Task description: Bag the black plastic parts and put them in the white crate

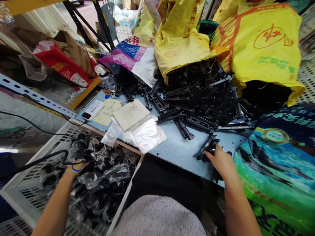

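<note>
My right hand (220, 160) is at the front right of the blue tabletop (172, 150), its thumb and fingers closed on a slim black plastic part (206, 146). Behind it spreads a heap of similar black parts (197, 98), some spilling from the sacks. My left hand (78, 166) reaches into a white plastic crate (21, 200) on the left, over black parts in clear plastic bags (98, 177). Its fingers are too hidden and blurred to read. A stack of clear plastic bags (149, 134) lies on the table, with a beige board (131, 113) on top.
Yellow sacks (265, 46) and a purple-and-white sack (128, 59) stand behind the heap. A blue-green sack (278, 164) borders the right side. A perforated metal rail (36, 95) runs along the left, with a dark cable (36, 164) over the crate. A phone-like white device (93, 109) lies nearby.
</note>
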Motion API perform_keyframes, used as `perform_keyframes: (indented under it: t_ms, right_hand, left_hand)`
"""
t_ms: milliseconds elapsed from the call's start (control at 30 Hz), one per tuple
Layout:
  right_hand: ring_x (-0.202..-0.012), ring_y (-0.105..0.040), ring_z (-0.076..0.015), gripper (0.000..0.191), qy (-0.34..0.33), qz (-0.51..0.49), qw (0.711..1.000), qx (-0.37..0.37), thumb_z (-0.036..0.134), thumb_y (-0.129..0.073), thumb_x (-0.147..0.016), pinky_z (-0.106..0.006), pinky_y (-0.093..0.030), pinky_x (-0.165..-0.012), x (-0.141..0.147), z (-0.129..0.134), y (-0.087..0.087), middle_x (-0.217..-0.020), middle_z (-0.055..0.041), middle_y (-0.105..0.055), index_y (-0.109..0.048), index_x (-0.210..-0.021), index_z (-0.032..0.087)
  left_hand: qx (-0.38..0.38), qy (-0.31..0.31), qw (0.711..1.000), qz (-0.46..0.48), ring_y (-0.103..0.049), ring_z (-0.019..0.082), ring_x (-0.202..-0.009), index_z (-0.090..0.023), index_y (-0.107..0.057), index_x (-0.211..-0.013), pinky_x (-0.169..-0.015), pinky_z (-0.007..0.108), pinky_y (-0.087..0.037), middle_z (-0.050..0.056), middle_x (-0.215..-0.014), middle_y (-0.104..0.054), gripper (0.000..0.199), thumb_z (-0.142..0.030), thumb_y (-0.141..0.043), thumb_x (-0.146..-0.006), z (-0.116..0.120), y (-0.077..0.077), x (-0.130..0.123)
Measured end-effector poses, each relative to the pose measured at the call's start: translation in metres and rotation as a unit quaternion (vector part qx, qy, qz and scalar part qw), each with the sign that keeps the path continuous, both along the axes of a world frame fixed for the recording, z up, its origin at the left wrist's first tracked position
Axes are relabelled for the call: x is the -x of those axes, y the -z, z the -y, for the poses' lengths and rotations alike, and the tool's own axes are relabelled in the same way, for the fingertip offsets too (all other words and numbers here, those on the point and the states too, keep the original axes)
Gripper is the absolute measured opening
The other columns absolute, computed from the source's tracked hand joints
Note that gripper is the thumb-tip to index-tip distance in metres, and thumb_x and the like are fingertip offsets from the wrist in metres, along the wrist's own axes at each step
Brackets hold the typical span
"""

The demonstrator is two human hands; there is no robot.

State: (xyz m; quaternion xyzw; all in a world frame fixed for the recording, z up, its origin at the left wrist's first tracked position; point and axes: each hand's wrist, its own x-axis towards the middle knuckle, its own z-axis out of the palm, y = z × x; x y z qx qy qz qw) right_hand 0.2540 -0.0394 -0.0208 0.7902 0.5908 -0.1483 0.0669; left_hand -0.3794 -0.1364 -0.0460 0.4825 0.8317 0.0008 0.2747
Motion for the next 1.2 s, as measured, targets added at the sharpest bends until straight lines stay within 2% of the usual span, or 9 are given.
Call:
perform_keyframes:
  t_ms: [133,233,333,567,667,833,933,1033,1200]
  right_hand:
    - [-0.092,-0.070,-0.0321,0.060,0.108,-0.250,0.959,-0.077,0.042,-0.064,-0.073,-0.041,-0.053,-0.079,-0.027,0.019,0.002,-0.103,-0.0163,-0.072,-0.056,-0.125,0.012]
    - [-0.093,-0.069,-0.0268,0.059,0.149,-0.463,0.863,-0.136,0.043,-0.069,-0.071,-0.037,-0.055,-0.076,-0.014,0.032,-0.005,-0.108,-0.0113,-0.071,-0.059,-0.124,0.019]
    - [-0.085,-0.069,-0.0224,0.049,0.133,-0.618,0.769,-0.094,0.038,-0.074,-0.072,-0.032,-0.056,-0.068,0.025,0.035,-0.014,-0.107,-0.0069,-0.072,-0.063,-0.117,0.025]
    - [-0.073,-0.069,-0.0188,0.033,0.110,-0.785,0.603,0.094,0.033,-0.076,-0.076,-0.029,-0.055,-0.063,0.123,0.013,-0.008,-0.100,-0.0084,-0.075,-0.071,-0.106,0.021]
    - [-0.072,-0.069,-0.0164,0.030,0.096,-0.823,0.544,0.129,0.031,-0.074,-0.078,-0.027,-0.055,-0.065,0.154,-0.002,0.000,-0.107,-0.0091,-0.074,-0.071,-0.106,0.020]
    - [-0.077,-0.069,-0.0174,0.031,0.106,-0.846,0.501,0.145,0.030,-0.074,-0.077,-0.027,-0.055,-0.067,0.179,-0.015,0.015,-0.108,-0.0089,-0.074,-0.071,-0.105,0.019]
    - [-0.076,-0.068,-0.0175,0.032,0.108,-0.846,0.500,0.153,0.028,-0.077,-0.073,-0.028,-0.054,-0.070,0.187,-0.019,0.025,-0.098,-0.0064,-0.075,-0.071,-0.104,0.019]
    - [-0.075,-0.067,-0.0155,0.030,0.117,-0.830,0.525,0.147,0.027,-0.077,-0.072,-0.027,-0.053,-0.074,0.192,-0.021,0.031,-0.091,-0.0036,-0.074,-0.072,-0.101,0.018]
    - [-0.086,-0.065,-0.0171,0.036,0.050,-0.792,0.596,0.126,0.028,-0.072,-0.076,-0.029,-0.052,-0.079,0.184,-0.011,0.025,-0.103,-0.0013,-0.071,-0.069,-0.112,0.024]
  left_hand:
    - [-0.081,0.132,0.974,0.166,-0.065,0.020,-0.069,-0.019,-0.072,-0.073,-0.069,0.028,-0.050,0.004,-0.071,-0.070,0.032,-0.043,-0.055,-0.086,-0.038,0.006,-0.118]
    - [-0.290,0.249,0.909,0.165,-0.063,0.023,-0.098,-0.020,-0.072,-0.102,-0.093,0.038,-0.049,0.011,-0.108,-0.070,0.025,-0.032,-0.055,-0.090,-0.063,0.003,-0.221]
    - [-0.331,0.274,0.895,0.122,-0.060,0.025,-0.098,-0.017,-0.071,-0.093,-0.089,0.042,-0.050,0.014,-0.107,-0.067,0.016,-0.021,-0.056,-0.088,-0.088,0.005,-0.273]
    - [-0.141,0.098,0.905,0.390,-0.054,0.013,-0.057,-0.016,-0.060,-0.070,-0.056,0.026,-0.042,-0.001,-0.064,-0.058,0.017,-0.030,-0.068,-0.075,-0.134,0.012,-0.239]
    - [-0.171,0.067,0.889,0.420,-0.055,0.012,-0.059,-0.018,-0.055,-0.079,-0.058,0.024,-0.042,-0.003,-0.067,-0.059,0.016,-0.027,-0.068,-0.074,-0.130,0.010,-0.239]
    - [-0.246,0.073,0.891,0.374,-0.060,0.012,-0.072,-0.019,-0.050,-0.085,-0.068,0.024,-0.046,-0.002,-0.080,-0.064,0.014,-0.021,-0.063,-0.080,-0.114,0.010,-0.252]
    - [-0.281,0.135,0.888,0.337,-0.063,0.015,-0.083,-0.018,-0.053,-0.083,-0.078,0.029,-0.050,0.003,-0.089,-0.067,0.006,-0.012,-0.055,-0.083,-0.112,0.006,-0.249]
    - [-0.320,0.243,0.900,0.169,-0.062,0.023,-0.099,-0.015,-0.062,-0.084,-0.091,0.041,-0.049,0.012,-0.103,-0.068,0.020,-0.002,-0.047,-0.084,-0.117,-0.004,-0.240]
    - [-0.370,0.295,0.881,0.001,-0.057,0.027,-0.116,-0.011,-0.060,-0.122,-0.102,0.046,-0.047,0.016,-0.131,-0.058,0.045,0.002,-0.044,-0.082,-0.131,-0.014,-0.226]
